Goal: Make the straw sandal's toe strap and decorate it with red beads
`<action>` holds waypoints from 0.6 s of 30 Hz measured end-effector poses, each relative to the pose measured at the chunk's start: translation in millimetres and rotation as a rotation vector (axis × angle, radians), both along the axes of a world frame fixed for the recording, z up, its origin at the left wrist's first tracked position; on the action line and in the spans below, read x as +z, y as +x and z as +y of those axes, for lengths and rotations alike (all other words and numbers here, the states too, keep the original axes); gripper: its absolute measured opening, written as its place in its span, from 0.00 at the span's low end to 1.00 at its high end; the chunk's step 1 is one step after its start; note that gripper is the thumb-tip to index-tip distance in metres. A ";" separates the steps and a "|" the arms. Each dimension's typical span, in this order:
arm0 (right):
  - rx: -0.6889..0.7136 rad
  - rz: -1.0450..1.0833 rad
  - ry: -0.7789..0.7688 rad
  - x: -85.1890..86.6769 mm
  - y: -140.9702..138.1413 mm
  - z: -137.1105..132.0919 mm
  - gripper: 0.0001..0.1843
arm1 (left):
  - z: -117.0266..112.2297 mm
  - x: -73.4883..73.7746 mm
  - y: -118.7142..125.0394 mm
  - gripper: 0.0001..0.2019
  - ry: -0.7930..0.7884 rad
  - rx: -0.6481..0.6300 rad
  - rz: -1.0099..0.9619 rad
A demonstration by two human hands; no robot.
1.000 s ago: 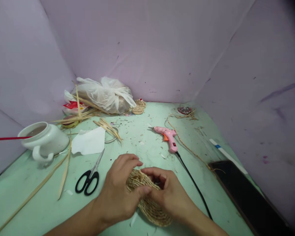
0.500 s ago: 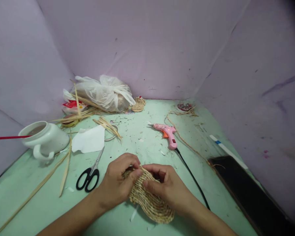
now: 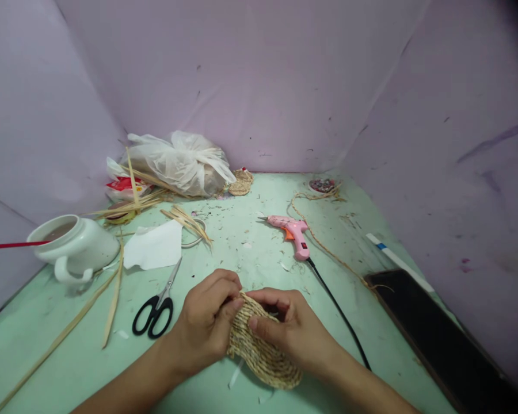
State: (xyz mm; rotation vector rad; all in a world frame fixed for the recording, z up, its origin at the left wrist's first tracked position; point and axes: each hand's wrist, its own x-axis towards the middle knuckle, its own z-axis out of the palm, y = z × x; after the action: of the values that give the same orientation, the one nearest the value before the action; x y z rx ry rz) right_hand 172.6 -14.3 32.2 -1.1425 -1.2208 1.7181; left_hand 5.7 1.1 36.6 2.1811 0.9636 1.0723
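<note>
Tightly, both hands [image 3: 205,328] [image 3: 291,333] around woven mat [image 3: 265,362]

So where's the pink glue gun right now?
In the head view, the pink glue gun lies on the green table, right of centre, just beyond the right hand, with twine along its right side.

Woven mat [image 3: 259,351], 6 o'clock: straw tan, ribbed in close rows. Surface [image 3: 242,230]: pale mint green, flecked with tan scraps. Scissors [image 3: 155,313], 9 o'clock of mat: black handles, silver blades. Glue gun [image 3: 294,233], 1 o'clock of mat: pink, orange trigger, black cord. Mug [image 3: 75,247], 9 o'clock: white. Stick [image 3: 8,245], 9 o'clock of mug: red. Paper sheet [image 3: 154,247]: white. Bag [image 3: 179,164], 11 o'clock: milky translucent. Packet [image 3: 125,185]: red and white. Walls [image 3: 285,86]: lilac. Slab [image 3: 440,339], 4 o'clock: black. Strip [image 3: 397,261]: white, blue band.
</note>
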 end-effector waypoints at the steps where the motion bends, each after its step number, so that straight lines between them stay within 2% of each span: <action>1: -0.004 -0.008 0.013 0.0 0.1 0.0 0.16 | -0.3 0.5 -0.5 0.06 -0.015 -0.004 -0.002; 6: 0.012 0.032 0.079 -3.8 0.2 -0.2 0.14 | -1.8 0.5 -1.2 0.07 -0.053 -0.022 0.005; 12: -0.024 0.104 -0.058 -2.7 1.8 2.4 0.15 | 5.6 8.0 -6.1 0.06 -0.032 0.025 0.099; 15: -0.086 0.159 -0.159 0.2 5.6 6.3 0.18 | 17.1 18.0 -27.8 0.10 -0.049 0.195 0.243; 18: -0.145 0.181 -0.204 0.9 11.2 11.1 0.19 | 29.6 24.7 -61.5 0.12 -0.210 0.403 0.549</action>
State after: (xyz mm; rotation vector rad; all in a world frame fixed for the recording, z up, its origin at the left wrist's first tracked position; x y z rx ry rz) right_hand 183.8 -3.2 33.2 -1.1353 -0.8480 1.8208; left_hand -55.7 30.7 61.3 2.1917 1.7297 0.4861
